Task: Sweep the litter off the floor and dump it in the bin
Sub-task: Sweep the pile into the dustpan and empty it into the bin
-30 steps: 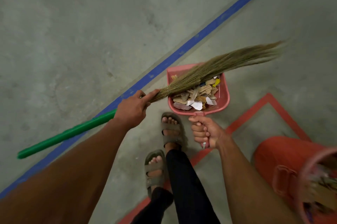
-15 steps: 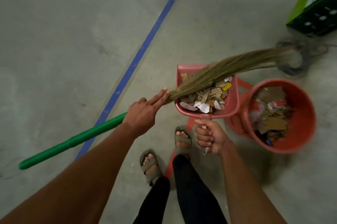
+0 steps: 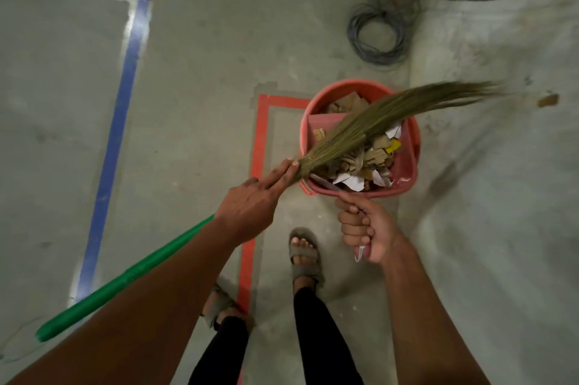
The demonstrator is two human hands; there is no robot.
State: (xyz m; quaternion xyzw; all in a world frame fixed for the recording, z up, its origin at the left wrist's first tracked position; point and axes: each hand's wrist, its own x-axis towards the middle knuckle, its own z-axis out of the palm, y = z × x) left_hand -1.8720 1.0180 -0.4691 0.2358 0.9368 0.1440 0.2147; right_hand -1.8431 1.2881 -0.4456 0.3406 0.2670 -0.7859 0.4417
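Now right hand (image 3: pixel 365 229) grips dustpan (image 3: pixel 404 162) over bin (image 3: pixel 316 102); left hand (image 3: pixel 250 202) grips broom (image 3: pixel 360 124)

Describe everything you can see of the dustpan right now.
The dustpan is pinkish-red and looks like plastic, with raised side walls. It is held above the open red bin, roughly level and not yet tipped. It is heaped with litter: torn cardboard, white paper scraps, one yellow bit. The right hand grips its handle in a fist. The broom's bristles lie across the load, seemingly resting on it.
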